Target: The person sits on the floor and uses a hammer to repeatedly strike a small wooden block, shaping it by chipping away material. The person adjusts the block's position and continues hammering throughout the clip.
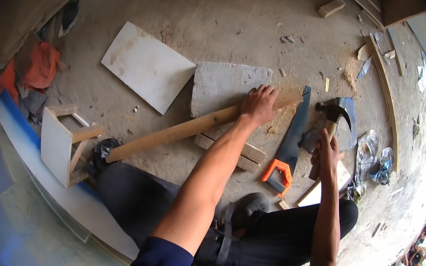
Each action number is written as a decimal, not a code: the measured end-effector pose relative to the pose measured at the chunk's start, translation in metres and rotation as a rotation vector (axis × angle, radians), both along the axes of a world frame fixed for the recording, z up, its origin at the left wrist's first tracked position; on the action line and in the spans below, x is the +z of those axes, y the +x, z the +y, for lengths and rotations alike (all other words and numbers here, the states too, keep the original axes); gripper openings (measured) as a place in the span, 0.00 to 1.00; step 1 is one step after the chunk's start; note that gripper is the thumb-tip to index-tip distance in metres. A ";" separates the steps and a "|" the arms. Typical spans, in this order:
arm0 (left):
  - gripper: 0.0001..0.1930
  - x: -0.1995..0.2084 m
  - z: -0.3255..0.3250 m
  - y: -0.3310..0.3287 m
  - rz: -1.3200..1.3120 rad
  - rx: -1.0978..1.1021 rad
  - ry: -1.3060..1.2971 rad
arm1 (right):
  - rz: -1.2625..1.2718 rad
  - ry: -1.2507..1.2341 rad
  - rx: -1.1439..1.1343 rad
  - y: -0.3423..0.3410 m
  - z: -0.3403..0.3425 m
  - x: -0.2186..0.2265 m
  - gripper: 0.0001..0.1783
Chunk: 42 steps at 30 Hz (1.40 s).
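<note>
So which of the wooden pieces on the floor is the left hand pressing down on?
The long wooden batten lying across the stone slab; the left hand rests near its right end. The short offcuts beneath lie untouched.

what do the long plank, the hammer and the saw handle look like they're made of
Long plank: bare, unfinished wood, pale tan with a matte face. Hammer: dark metal claw head, dull rather than shiny, on what looks like a light wooden shaft. Saw handle: probably moulded plastic, going by its bright orange colour and smooth cut-out grip.
</note>
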<state>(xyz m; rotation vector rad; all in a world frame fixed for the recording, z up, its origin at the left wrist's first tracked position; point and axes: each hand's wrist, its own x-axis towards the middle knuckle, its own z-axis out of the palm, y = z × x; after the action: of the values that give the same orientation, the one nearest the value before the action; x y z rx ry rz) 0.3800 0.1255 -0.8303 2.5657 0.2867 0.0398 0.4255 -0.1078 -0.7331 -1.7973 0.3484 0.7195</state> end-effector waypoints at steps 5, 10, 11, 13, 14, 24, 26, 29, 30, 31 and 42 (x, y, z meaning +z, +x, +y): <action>0.32 -0.003 -0.007 -0.002 0.063 0.034 0.025 | -0.005 -0.035 -0.030 -0.007 -0.029 0.004 0.18; 0.39 -0.004 -0.038 0.026 -0.047 0.069 -0.117 | 0.041 0.023 -0.082 -0.003 -0.041 0.015 0.18; 0.39 0.022 -0.053 0.041 -0.044 0.019 -0.149 | 0.017 0.042 -0.100 0.004 -0.046 0.019 0.18; 0.39 0.058 -0.080 0.063 -0.036 -0.068 -0.203 | -0.017 0.055 -0.131 0.013 -0.049 0.033 0.20; 0.39 0.063 -0.091 0.072 -0.133 -0.051 -0.176 | -0.040 0.059 -0.156 0.018 -0.051 0.040 0.20; 0.39 0.104 -0.111 0.113 -0.309 -0.230 -0.073 | -0.064 0.177 -0.329 0.034 -0.095 0.065 0.21; 0.37 0.080 -0.083 0.099 -0.377 -0.257 -0.015 | -0.014 0.168 -0.300 0.029 -0.091 0.046 0.20; 0.37 0.069 -0.052 0.077 -0.337 -0.274 0.048 | 0.047 0.105 -0.298 0.018 -0.085 0.026 0.19; 0.38 0.065 -0.046 0.073 -0.339 -0.285 0.040 | 0.059 0.130 -0.284 0.013 -0.081 0.022 0.18; 0.38 0.063 -0.042 0.069 -0.365 -0.297 0.078 | 0.076 0.156 -0.267 0.007 -0.076 0.019 0.18; 0.33 0.035 -0.018 0.037 -0.025 -0.284 0.133 | -0.022 0.104 -0.059 -0.024 -0.059 0.008 0.20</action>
<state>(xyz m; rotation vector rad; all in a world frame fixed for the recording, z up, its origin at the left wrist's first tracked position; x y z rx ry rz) 0.4170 0.1079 -0.7956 2.7109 -0.0951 -0.0150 0.4019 -0.1665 -0.7252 -1.6884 0.3420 0.6646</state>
